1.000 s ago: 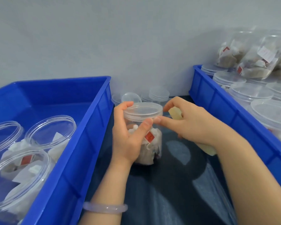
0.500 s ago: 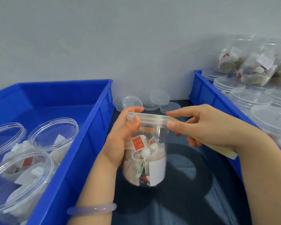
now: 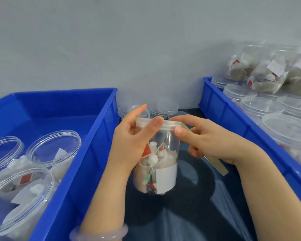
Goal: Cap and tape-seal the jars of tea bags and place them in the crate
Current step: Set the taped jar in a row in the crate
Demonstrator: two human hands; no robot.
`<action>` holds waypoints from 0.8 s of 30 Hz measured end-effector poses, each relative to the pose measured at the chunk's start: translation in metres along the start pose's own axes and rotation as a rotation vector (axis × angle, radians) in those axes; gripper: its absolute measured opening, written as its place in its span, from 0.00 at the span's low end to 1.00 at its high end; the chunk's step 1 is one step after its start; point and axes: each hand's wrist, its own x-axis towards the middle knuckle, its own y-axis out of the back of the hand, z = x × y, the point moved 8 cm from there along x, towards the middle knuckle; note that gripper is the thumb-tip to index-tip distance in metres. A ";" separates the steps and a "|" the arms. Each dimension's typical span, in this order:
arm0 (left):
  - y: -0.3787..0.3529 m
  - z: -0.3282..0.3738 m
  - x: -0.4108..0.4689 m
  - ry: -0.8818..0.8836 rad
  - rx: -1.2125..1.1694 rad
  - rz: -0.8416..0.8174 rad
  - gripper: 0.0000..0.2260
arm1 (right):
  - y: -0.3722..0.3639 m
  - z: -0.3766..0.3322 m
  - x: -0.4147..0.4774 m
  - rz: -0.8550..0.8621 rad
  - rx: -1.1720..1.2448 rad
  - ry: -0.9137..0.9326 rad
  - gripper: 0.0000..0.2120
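Jar [image 3: 161,164] of tea bags sits mid-frame in the head view, between the two blue crates and over the dark tabletop [image 3: 189,214]; I can't tell if its base touches the surface. Clear lid [image 3: 169,124] is on. Left hand [image 3: 132,141] grips the jar's upper left side, thumb across the lid rim, index finger up behind the lid. Right hand [image 3: 210,141] is at the lid's right edge, index finger along the rim and thumb just under it, pinching a beige tape strip [image 3: 215,164]; the strip's free end runs out below the hand, down and right. I see a pale bracelet [image 3: 101,233] on the left wrist. Left crate [image 3: 101,129] holds open jars [image 3: 54,148] with tea bags inside, no lids on. Right crate [image 3: 221,108] holds capped jars [image 3: 261,106], with clear packs of tea bags [image 3: 268,75] lying on top at the back. Spare lids [image 3: 168,106] are stacked against the wall behind the hands.
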 end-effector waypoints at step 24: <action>-0.013 0.008 -0.010 0.032 -0.219 -0.293 0.51 | 0.014 -0.017 -0.022 -0.072 -0.072 -0.060 0.41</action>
